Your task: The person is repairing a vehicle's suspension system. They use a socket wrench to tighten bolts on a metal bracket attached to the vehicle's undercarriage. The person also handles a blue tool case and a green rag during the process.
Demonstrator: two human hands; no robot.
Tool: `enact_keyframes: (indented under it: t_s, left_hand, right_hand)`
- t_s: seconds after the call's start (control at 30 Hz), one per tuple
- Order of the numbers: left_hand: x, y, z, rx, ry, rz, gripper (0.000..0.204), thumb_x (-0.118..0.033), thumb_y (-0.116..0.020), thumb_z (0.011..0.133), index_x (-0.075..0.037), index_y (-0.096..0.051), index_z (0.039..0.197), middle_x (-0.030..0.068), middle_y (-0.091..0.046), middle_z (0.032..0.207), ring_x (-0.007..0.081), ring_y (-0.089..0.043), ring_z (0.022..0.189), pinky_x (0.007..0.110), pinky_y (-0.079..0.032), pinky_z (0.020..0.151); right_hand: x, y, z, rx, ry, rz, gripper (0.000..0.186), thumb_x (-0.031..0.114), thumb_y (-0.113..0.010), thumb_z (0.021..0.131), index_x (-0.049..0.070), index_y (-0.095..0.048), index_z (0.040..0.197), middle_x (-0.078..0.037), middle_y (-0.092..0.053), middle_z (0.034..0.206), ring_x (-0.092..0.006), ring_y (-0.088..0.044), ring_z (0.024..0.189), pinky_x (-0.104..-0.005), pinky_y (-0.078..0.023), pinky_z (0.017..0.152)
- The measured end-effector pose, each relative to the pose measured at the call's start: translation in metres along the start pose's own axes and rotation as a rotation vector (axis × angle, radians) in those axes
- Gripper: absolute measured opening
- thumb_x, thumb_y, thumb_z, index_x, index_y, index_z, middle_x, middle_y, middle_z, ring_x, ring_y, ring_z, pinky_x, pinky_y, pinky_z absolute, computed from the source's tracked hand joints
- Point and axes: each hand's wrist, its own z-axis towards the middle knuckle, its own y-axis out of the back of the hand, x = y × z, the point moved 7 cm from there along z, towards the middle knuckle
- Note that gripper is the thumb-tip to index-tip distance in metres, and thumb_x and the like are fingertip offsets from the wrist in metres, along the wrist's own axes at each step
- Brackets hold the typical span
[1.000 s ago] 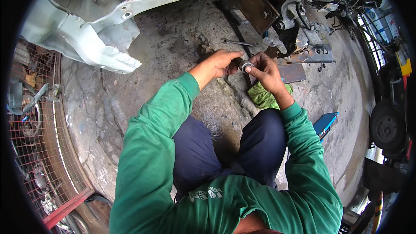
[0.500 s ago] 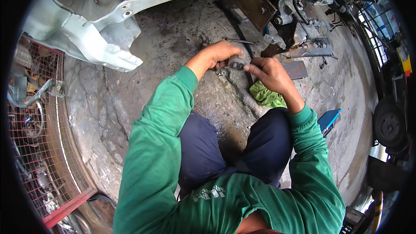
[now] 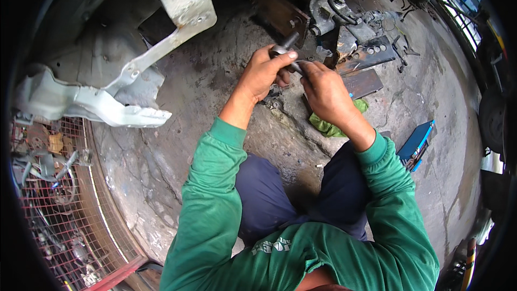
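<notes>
Both hands are up over the concrete floor in front of my knees, on a dark metal tool point(image 3: 278, 51) with a round head, a short dark cylinder sticking out past it and a bar. My left hand point(image 3: 262, 74) is closed round the head, thumb across it. My right hand point(image 3: 327, 87) grips the bar, its end hidden in the fingers. The tool's exact kind is unclear. Below the left hand, small dark metal parts point(image 3: 273, 102) lie on the floor. A green cloth point(image 3: 328, 125) is under my right wrist.
At left stand a bent silver sheet-metal panel point(image 3: 116, 108) and a red wire-mesh cage point(image 3: 89, 210). Flat steel plates point(image 3: 363, 83) and a dark bracket assembly point(image 3: 328, 11) lie ahead on the right. A blue case point(image 3: 416, 143) sits beside my right knee.
My view has shifted. The hands have turned the tool, so its dark cylinder now points up and away past my left fingers and the bar shows between the hands.
</notes>
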Motion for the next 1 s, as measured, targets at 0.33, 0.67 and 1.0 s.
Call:
enact_keyframes:
  t_s: [0.33,0.67,1.0]
  left_hand:
    - [-0.002,0.018,0.01,-0.261,-0.052,-0.233,0.028,-0.027,-0.071,0.093,0.0,-0.066,0.098,0.004,-0.064,0.071,0.0089,-0.051,0.048,0.022,-0.038,0.042]
    - [-0.006,0.017,0.025,-0.095,0.057,-0.448,0.051,-0.048,-0.066,0.097,0.002,-0.064,0.102,0.0026,-0.057,0.061,0.0055,-0.037,0.04,0.02,-0.029,0.037]
    - [-0.01,0.02,0.02,-0.179,-0.066,-0.098,0.035,-0.031,-0.068,0.097,0.002,-0.062,0.105,0.0065,-0.066,0.072,0.0091,-0.051,0.047,0.023,-0.037,0.04]
  right_hand:
    - [0.027,-0.001,0.014,0.015,0.05,0.13,0.048,-0.003,-0.057,0.089,-0.004,-0.054,0.137,-0.027,-0.065,0.103,-0.0476,-0.064,0.091,-0.0528,-0.052,0.079]
    - [0.033,0.018,-0.003,0.094,0.035,0.663,0.062,0.005,-0.072,0.09,-0.005,-0.047,0.145,-0.017,-0.063,0.111,-0.0188,-0.064,0.076,-0.0329,-0.052,0.066]
    - [-0.012,0.002,-0.017,-0.009,0.279,0.389,0.061,0.023,-0.076,0.092,-0.004,-0.05,0.14,-0.018,-0.068,0.089,-0.0306,-0.067,0.079,-0.0431,-0.052,0.069]
